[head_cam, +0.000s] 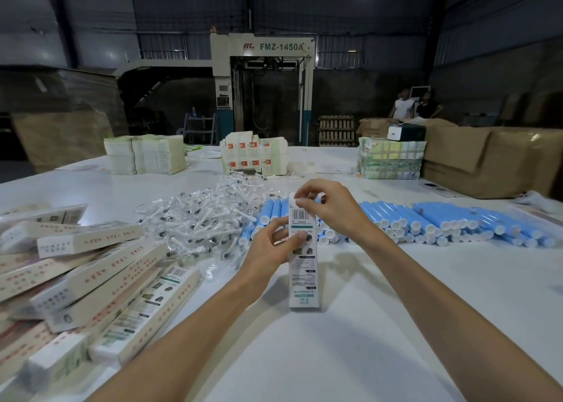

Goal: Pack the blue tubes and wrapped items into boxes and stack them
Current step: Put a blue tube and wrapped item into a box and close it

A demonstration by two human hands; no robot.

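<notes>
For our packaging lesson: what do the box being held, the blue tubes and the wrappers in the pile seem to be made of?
The box looks like thin printed cardboard with a matte finish: flat panels, sharp folds, a barcode. The blue tubes seem to be smooth plastic with white caps, though coated card cannot be ruled out. The wrapped items appear sealed in clear, glossy plastic film that crinkles and glints.

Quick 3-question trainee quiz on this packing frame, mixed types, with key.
1. True or false: the left hand grips the upright box at its middle.
2. What is the right hand doing? A) closing the box's top flap B) picking a blue tube C) resting on the table
3. The finished boxes lie piled on the person's ____ side.

Key: 1 true; 2 A; 3 left. The blue tubes lie in a row beyond the box.
</notes>
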